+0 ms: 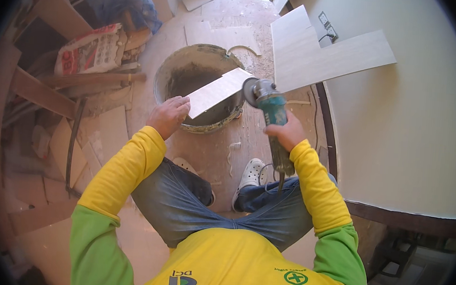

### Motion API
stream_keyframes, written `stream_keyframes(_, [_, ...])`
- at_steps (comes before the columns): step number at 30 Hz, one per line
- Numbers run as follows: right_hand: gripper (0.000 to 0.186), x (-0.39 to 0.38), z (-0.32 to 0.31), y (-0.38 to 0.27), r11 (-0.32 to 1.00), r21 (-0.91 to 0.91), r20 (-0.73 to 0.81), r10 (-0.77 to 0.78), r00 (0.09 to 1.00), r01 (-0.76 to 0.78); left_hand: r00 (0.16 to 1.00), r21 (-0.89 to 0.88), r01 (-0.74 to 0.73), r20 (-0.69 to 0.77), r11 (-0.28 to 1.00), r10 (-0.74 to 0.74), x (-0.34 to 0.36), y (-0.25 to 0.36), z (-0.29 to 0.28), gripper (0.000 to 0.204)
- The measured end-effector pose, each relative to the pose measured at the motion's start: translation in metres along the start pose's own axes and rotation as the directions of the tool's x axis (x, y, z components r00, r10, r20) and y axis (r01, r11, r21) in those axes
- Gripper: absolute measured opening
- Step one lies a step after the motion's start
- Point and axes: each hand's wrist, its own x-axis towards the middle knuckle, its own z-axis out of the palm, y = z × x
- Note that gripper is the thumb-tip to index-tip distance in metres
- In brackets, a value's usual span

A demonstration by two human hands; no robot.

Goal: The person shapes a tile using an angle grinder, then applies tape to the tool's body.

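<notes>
My left hand [169,115] grips the near left end of a pale, narrow tile strip [218,92], which lies slantwise over the mouth of a round, grimy bucket [161,86]. Wrapped round the body of a teal angle grinder [274,112] is my right hand [287,132]. The grinder's disc sits at the strip's far right end; whether it touches the edge or spins, I cannot tell. A dark cord hangs from the grinder's rear, near my right knee.
An L-shaped tile piece [312,58] leans by the right wall under a socket [327,27]. At left lie a printed sack [92,49], a blue plastic bag [122,6], boards and tile offcuts. A curved bucket handle [243,48] shows beyond the rim. Dust and scraps cover the floor.
</notes>
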Motion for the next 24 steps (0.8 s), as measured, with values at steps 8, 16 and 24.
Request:
stream_keyframes(8, [0.05,0.045,-0.022,0.037,0.878,0.384,-0.05,0.328,0.944,-0.285,1.0,-0.03,0.015,-0.002,0.999,-0.015,0.0,-0.002,0.001,0.025])
stream_keyframes(16, [0.049,0.01,-0.02,0.021,0.826,0.532,-0.082,0.27,0.959,-0.187,0.701,-0.753,0.568,0.23,0.333,-0.676,0.009,0.004,-0.001,0.016])
stream_keyframes(24, [0.044,0.006,-0.028,0.016,0.787,0.612,-0.142,0.215,0.966,-0.085,0.575,-0.832,0.555,0.405,-0.025,-0.711,0.022,0.01,-0.013,0.02])
